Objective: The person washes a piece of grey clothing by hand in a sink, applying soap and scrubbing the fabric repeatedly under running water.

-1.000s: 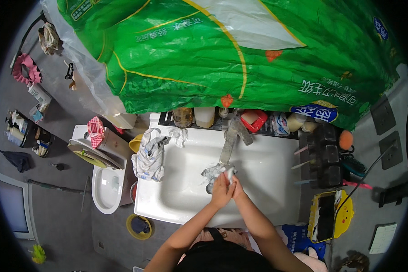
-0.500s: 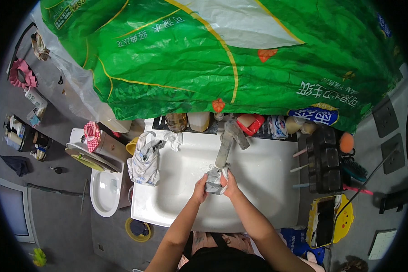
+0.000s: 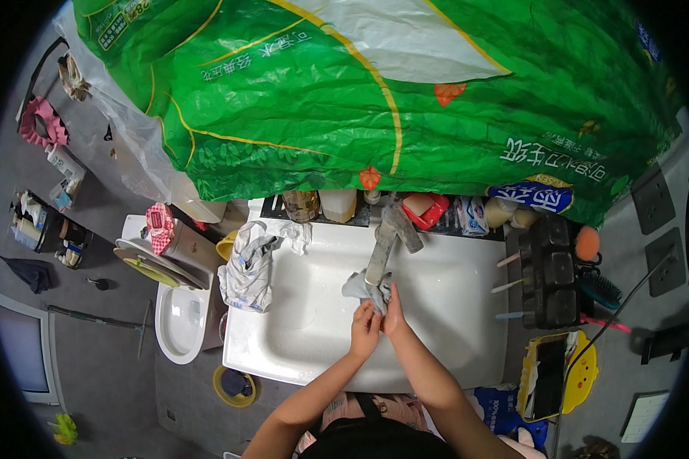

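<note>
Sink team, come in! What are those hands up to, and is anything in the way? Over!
Left hand, right hand: close together, holding grey cloth. Cloth bunched over white sink. Faucet spout right at cloth, tight spot.

The left forearm [image 3: 321, 390] and right forearm [image 3: 427, 367] slant forward and inward, the left hand [image 3: 366, 331] curled close beside the straighter right hand [image 3: 394, 317].

Faucet [image 3: 383, 251] blocks just ahead of fingers [image 3: 394, 301]; bare basin [image 3: 455, 317] both sides, passable; white cloth pile [image 3: 246, 277] obstructs far left, black organizer [image 3: 551, 269] far right.
</note>
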The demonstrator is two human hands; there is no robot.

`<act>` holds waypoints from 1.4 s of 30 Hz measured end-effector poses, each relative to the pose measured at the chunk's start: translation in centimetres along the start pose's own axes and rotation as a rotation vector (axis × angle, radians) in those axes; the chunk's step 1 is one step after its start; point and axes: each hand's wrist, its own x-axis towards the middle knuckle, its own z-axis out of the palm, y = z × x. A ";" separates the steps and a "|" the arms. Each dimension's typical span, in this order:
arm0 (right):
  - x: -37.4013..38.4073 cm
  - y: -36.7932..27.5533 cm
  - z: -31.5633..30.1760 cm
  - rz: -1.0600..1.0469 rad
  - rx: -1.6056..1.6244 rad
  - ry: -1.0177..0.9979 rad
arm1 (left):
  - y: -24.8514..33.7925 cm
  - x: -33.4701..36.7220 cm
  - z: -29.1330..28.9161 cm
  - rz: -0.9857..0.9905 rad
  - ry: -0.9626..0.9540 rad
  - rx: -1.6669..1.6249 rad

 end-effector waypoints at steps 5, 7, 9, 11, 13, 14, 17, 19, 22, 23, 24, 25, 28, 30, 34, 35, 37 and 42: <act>-1.0 1.2 -0.2 -0.036 -0.020 -0.124 | -1.4 3.3 -1.9 0.175 -0.023 0.283; -1.4 2.0 0.1 -0.035 -0.018 -0.122 | 0.2 4.1 -2.2 0.208 -0.065 0.457; -0.7 2.6 0.2 -0.030 0.056 -0.182 | -2.3 4.5 -1.3 0.168 0.091 0.287; 0.4 3.1 0.2 -0.134 0.034 -0.161 | -3.5 4.2 -0.5 0.042 0.089 0.065; 1.6 2.2 -1.0 -0.113 0.064 -0.117 | -2.9 3.5 0.0 -0.172 -0.062 -0.204; 2.1 1.5 -1.8 -0.104 0.076 -0.096 | -2.1 2.6 0.0 -0.083 -0.163 -0.065; 3.1 -0.2 -2.3 0.039 -0.146 0.153 | 0.3 0.4 0.2 0.006 -0.204 0.102; 3.8 0.7 -3.3 -0.069 -0.114 0.099 | -0.4 0.6 0.8 -0.092 -0.183 0.156; 1.7 2.5 -1.5 -0.184 -0.221 0.087 | -1.6 3.1 -0.3 -0.431 -0.177 -0.331; 1.6 2.4 -1.6 -0.188 -0.195 0.067 | -1.1 3.8 -0.4 -0.447 -0.181 -0.253; 1.2 2.7 -1.4 -0.188 -0.167 0.045 | -0.8 4.2 -0.7 -0.463 -0.183 -0.171; 0.9 2.9 -1.1 -0.188 -0.139 0.024 | -0.7 4.4 -0.9 -0.478 -0.184 -0.089; -1.1 3.3 -0.3 -0.137 -0.201 0.117 | -2.8 5.3 -1.1 -0.702 -0.122 -0.510; -1.1 3.6 -0.1 -0.137 -0.237 0.178 | -3.1 4.9 -1.3 -0.735 -0.077 -0.674; 1.8 2.4 -0.6 -0.131 -0.058 0.107 | -2.3 2.5 1.0 -0.429 0.191 -0.390; 2.6 1.8 -1.6 -0.129 -0.075 0.073 | -1.5 2.2 1.4 -0.312 0.184 -0.298; 4.0 0.8 -3.1 -0.124 -0.112 0.004 | 0.3 1.8 1.5 -0.045 0.162 -0.085; 1.1 2.0 1.0 0.185 -0.044 0.089 | -1.6 3.6 -1.1 0.224 0.086 0.319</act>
